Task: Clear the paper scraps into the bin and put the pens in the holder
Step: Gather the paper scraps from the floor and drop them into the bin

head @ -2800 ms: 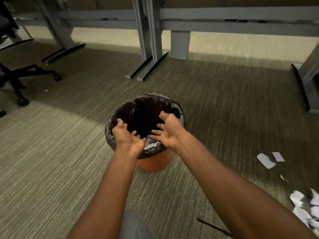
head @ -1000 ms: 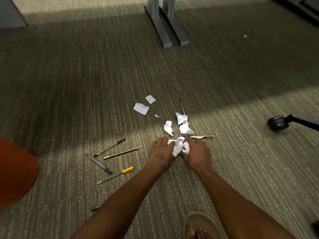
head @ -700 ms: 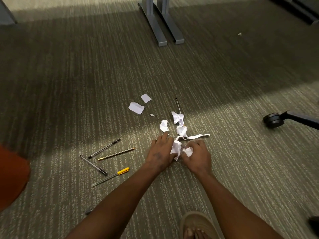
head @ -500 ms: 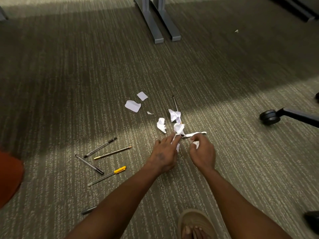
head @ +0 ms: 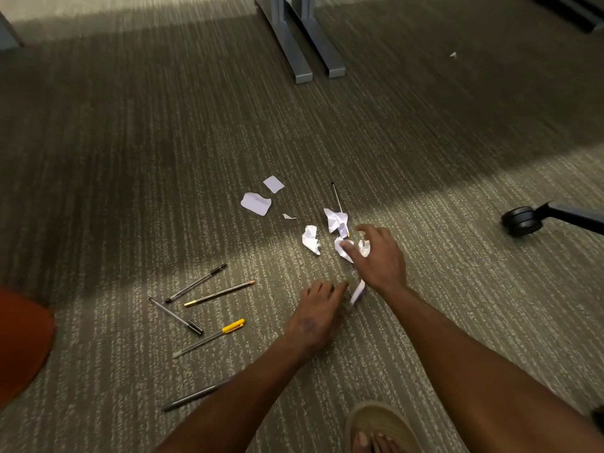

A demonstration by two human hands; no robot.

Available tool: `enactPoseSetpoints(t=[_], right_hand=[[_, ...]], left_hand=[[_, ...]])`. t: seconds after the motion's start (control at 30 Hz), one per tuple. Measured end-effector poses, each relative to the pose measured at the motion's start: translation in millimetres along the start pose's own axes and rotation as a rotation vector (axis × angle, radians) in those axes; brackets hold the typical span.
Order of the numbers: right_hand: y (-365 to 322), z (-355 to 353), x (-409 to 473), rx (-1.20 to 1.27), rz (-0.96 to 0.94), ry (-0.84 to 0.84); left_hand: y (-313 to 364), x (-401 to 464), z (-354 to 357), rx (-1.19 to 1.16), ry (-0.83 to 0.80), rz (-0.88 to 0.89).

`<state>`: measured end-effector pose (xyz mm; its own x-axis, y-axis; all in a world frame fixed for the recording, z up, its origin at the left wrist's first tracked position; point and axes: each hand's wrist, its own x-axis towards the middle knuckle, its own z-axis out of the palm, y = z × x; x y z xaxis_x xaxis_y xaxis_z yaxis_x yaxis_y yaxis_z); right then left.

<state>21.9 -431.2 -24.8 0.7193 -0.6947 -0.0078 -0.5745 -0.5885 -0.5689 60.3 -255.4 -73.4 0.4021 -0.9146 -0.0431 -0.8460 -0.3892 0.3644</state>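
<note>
Under the spread fingers of the right hand (head: 377, 256) lie crumpled paper scraps (head: 346, 248) on the carpet (head: 130, 142); a thumb and forefinger frame one, though whether they touch it is hard to say. Behind those fingertips, the left hand (head: 315, 318) rests with fingers pressed together, pinching a white strip (head: 357, 291). Beyond the right fingertips sit more scraps (head: 256, 203) and a black pen (head: 336, 197). Left of the left hand lie several pens (head: 196, 284), one yellow-capped (head: 209, 337). Far left shows an orange bin (head: 23, 348) edge.
</note>
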Motion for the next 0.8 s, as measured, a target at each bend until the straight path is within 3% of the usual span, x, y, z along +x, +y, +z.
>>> enactPoseSetpoints(t=[0.17, 0.37, 0.6, 0.8], right_hand=[[-12, 14, 2, -0.147, -0.037, -0.154], [-11, 21, -2, -0.169, 0.020, -0.138], [-15, 24, 3, 0.152, 0.184, 0.001], [-33, 23, 32, 0.204, 0.167, 0.057]], left_hand=[[-14, -25, -5, -0.153, 0.103, -0.083], [-45, -42, -36, -0.407, 0.239, -0.231], [-63, -9, -102, -0.653, 0.417, -0.690], [-71, 39, -123, -0.369, 0.381, -0.776]])
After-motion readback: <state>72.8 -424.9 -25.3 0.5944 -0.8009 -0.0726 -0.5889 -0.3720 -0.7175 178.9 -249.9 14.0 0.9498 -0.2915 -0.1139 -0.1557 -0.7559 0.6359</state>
